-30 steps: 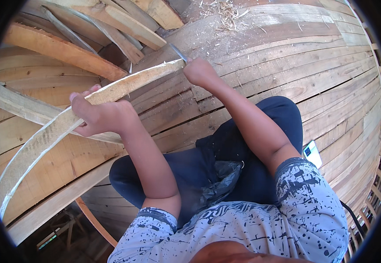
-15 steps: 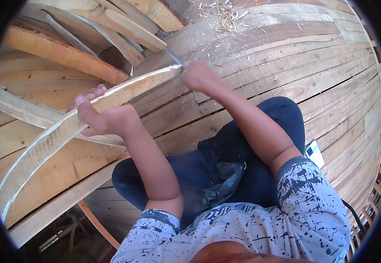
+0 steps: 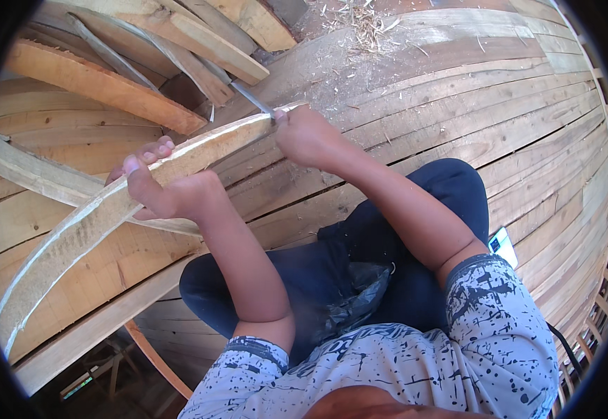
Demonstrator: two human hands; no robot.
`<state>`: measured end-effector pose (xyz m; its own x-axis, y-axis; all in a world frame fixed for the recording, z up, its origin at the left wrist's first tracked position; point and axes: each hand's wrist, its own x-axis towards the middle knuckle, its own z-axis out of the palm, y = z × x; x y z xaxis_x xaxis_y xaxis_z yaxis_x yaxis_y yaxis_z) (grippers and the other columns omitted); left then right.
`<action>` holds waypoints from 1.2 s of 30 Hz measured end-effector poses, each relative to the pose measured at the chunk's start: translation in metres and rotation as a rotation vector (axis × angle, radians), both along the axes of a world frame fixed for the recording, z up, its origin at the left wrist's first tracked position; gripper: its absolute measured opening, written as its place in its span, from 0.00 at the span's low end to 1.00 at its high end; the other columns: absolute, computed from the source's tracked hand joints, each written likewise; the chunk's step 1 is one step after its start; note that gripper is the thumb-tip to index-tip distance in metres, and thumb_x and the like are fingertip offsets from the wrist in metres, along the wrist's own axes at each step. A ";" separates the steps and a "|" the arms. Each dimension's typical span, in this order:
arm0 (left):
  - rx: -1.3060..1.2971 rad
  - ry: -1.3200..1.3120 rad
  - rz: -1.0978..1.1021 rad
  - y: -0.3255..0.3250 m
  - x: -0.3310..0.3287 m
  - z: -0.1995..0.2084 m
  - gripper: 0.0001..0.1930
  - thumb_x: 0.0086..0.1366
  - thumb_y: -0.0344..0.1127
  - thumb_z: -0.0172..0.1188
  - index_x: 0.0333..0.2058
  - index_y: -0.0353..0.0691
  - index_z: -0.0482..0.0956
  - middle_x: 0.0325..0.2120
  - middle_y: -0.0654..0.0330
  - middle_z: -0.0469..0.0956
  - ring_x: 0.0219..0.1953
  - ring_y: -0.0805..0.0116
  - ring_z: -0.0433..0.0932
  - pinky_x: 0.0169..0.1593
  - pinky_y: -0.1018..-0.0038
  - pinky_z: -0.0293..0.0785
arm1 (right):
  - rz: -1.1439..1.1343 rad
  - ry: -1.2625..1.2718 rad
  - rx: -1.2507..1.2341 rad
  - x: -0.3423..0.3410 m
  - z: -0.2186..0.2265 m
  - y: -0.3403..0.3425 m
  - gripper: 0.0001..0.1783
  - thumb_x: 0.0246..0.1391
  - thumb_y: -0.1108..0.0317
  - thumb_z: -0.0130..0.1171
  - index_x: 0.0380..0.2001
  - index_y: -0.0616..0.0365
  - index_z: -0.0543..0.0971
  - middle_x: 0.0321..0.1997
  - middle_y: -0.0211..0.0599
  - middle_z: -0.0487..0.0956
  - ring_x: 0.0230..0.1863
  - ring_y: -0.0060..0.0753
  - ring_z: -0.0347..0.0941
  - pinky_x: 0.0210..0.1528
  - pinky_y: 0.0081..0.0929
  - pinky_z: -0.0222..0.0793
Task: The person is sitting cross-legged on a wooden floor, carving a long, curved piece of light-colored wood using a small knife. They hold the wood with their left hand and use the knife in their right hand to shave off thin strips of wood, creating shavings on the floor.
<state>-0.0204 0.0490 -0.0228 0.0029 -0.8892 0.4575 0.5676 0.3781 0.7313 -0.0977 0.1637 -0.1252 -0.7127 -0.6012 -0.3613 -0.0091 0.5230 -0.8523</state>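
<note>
Long wooden planks make up the floor [image 3: 527, 174], their seams bending toward the rim of the view, with pale shavings [image 3: 363, 28] scattered near the top. Rough timbers [image 3: 108, 87] lie across one another at the upper left, and a second curved board [image 3: 38, 167] passes beneath the work.

The curved wooden piece [image 3: 210, 148] sweeps from the lower left up to the right hand, in front of the seated person, its edges marked in white. The left hand [image 3: 171, 194] grips it partway along: the thumb lies across the near face while the fingers [image 3: 157, 149] wrap over the upper edge.

The right hand [image 3: 307, 140] is at the far end, its fingers curled tightly into a fist around a bladed tool [image 3: 253, 96]; the handle is hidden in the grip. The blade points up and leftward, meeting the piece's upper edge beside the fist.

A pale phone [image 3: 503, 247] lies beside the person's right knee [image 3: 458, 185].
</note>
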 end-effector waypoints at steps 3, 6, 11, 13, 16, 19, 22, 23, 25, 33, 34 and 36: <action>0.029 -0.032 0.049 0.007 0.001 0.003 0.11 0.55 0.33 0.60 0.33 0.41 0.67 0.17 0.62 0.67 0.21 0.69 0.69 0.31 0.70 0.70 | 0.013 -0.080 -0.016 -0.003 0.021 0.004 0.27 0.69 0.58 0.39 0.38 0.74 0.79 0.37 0.68 0.79 0.44 0.68 0.77 0.50 0.52 0.70; 0.034 -0.029 0.061 0.001 0.003 0.001 0.11 0.56 0.33 0.59 0.34 0.40 0.67 0.17 0.62 0.68 0.21 0.69 0.69 0.31 0.69 0.71 | 0.000 -0.019 0.037 0.001 0.024 0.000 0.27 0.68 0.57 0.39 0.39 0.72 0.80 0.40 0.67 0.79 0.46 0.67 0.76 0.52 0.51 0.70; -0.008 -0.047 0.032 0.009 -0.004 0.003 0.11 0.56 0.33 0.58 0.35 0.38 0.67 0.17 0.61 0.67 0.21 0.68 0.69 0.31 0.69 0.71 | 0.170 0.233 0.188 -0.040 -0.068 0.010 0.30 0.69 0.55 0.38 0.35 0.73 0.80 0.35 0.69 0.79 0.42 0.69 0.76 0.52 0.53 0.69; -0.020 -0.043 0.062 0.008 0.002 0.001 0.11 0.56 0.33 0.58 0.35 0.38 0.67 0.17 0.61 0.67 0.20 0.68 0.69 0.31 0.69 0.70 | 0.050 0.116 0.103 -0.008 -0.015 0.001 0.29 0.69 0.55 0.37 0.35 0.71 0.81 0.35 0.68 0.79 0.43 0.68 0.77 0.52 0.52 0.70; 0.013 -0.031 0.049 0.009 0.001 0.003 0.11 0.56 0.33 0.58 0.34 0.38 0.66 0.17 0.60 0.67 0.20 0.68 0.69 0.31 0.69 0.70 | 0.011 0.032 0.071 -0.003 0.018 0.004 0.24 0.64 0.59 0.42 0.38 0.67 0.81 0.39 0.64 0.80 0.45 0.65 0.77 0.52 0.51 0.72; 0.026 -0.030 0.041 0.009 -0.001 0.004 0.11 0.56 0.33 0.58 0.33 0.38 0.66 0.17 0.61 0.67 0.20 0.68 0.69 0.31 0.70 0.70 | 0.038 -0.003 0.140 -0.016 0.004 0.011 0.23 0.63 0.60 0.42 0.38 0.68 0.81 0.39 0.63 0.81 0.44 0.65 0.78 0.51 0.52 0.72; -0.007 -0.044 0.084 0.004 0.002 0.003 0.10 0.56 0.32 0.58 0.32 0.38 0.65 0.17 0.61 0.66 0.20 0.68 0.69 0.31 0.70 0.70 | 0.053 0.092 0.088 0.008 0.029 0.011 0.28 0.69 0.57 0.38 0.39 0.72 0.79 0.37 0.65 0.80 0.43 0.66 0.78 0.51 0.53 0.71; -0.020 -0.056 0.111 0.003 0.004 0.001 0.10 0.56 0.32 0.57 0.31 0.38 0.65 0.17 0.61 0.66 0.20 0.69 0.68 0.31 0.70 0.70 | 0.033 0.069 0.093 0.004 0.023 0.007 0.28 0.69 0.57 0.38 0.39 0.72 0.79 0.38 0.66 0.80 0.44 0.66 0.78 0.51 0.54 0.71; 0.038 -0.036 0.121 0.006 -0.002 0.005 0.09 0.57 0.31 0.57 0.30 0.38 0.66 0.17 0.60 0.66 0.21 0.68 0.69 0.31 0.69 0.70 | -0.019 0.020 0.110 -0.005 0.010 0.005 0.27 0.69 0.57 0.38 0.40 0.73 0.79 0.39 0.66 0.80 0.44 0.66 0.78 0.51 0.54 0.71; 0.068 -0.066 0.139 0.009 -0.002 0.007 0.07 0.57 0.31 0.56 0.31 0.38 0.66 0.18 0.61 0.66 0.22 0.68 0.69 0.33 0.69 0.70 | -0.020 0.025 0.094 -0.006 0.004 0.004 0.27 0.68 0.58 0.38 0.40 0.74 0.79 0.40 0.68 0.79 0.45 0.66 0.77 0.51 0.54 0.71; 0.055 -0.057 0.115 0.009 -0.003 0.007 0.08 0.57 0.31 0.56 0.32 0.38 0.66 0.18 0.61 0.66 0.22 0.68 0.69 0.33 0.69 0.70 | -0.032 0.018 0.084 -0.007 -0.002 0.006 0.26 0.68 0.59 0.39 0.41 0.74 0.79 0.39 0.67 0.80 0.45 0.65 0.77 0.51 0.54 0.71; 0.045 -0.034 0.084 0.006 -0.001 0.004 0.08 0.57 0.31 0.56 0.32 0.39 0.67 0.18 0.62 0.66 0.22 0.69 0.69 0.33 0.69 0.70 | -0.049 0.006 0.062 -0.010 -0.002 0.008 0.24 0.67 0.60 0.41 0.41 0.72 0.80 0.38 0.65 0.80 0.45 0.63 0.78 0.50 0.53 0.72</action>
